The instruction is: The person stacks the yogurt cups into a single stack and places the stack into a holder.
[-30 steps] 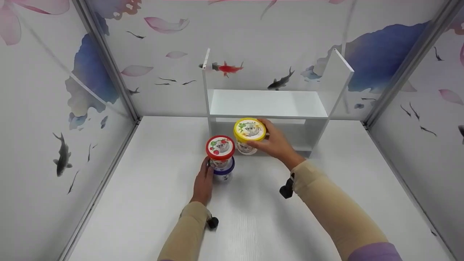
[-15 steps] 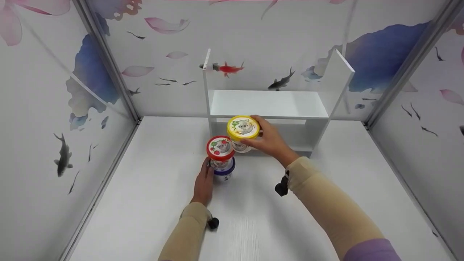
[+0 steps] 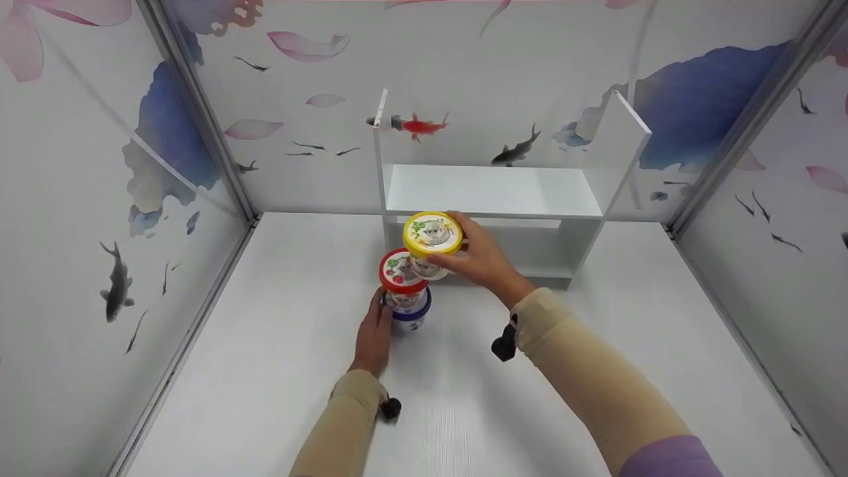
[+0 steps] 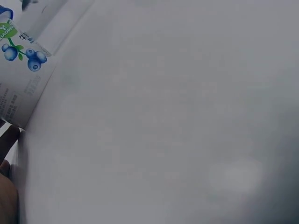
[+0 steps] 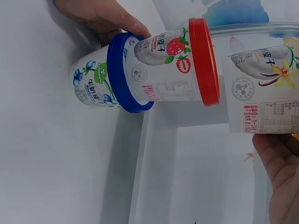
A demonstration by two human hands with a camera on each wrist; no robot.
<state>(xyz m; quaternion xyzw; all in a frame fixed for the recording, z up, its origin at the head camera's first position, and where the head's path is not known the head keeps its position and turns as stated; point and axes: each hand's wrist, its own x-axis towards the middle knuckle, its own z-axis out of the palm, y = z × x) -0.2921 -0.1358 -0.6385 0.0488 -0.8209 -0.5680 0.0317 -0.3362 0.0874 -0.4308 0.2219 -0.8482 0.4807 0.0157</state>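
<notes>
Two lidded paper cups stand stacked on the table: a blue-lidded cup (image 3: 409,320) with blueberries printed on it, and a red-lidded cup (image 3: 403,273) with strawberries on top of it. My left hand (image 3: 372,339) holds the stack low on its left side; in the right wrist view its fingers (image 5: 133,24) lie against the blue lid. My right hand (image 3: 482,258) grips a yellow-lidded cup (image 3: 432,233) between thumb and fingers. It is raised; in the right wrist view its base is just above the red lid, apart from it.
A white shelf unit (image 3: 493,189) with upright side panels stands behind the cups, against the patterned back wall (image 3: 311,179). The white table (image 3: 278,291) runs between patterned side walls. A black camera is worn on each wrist.
My right hand has carried the yellow-lidded cup leftward, so that it now overlaps the red lid in the head view. The left hand and the stack have stayed in place.
</notes>
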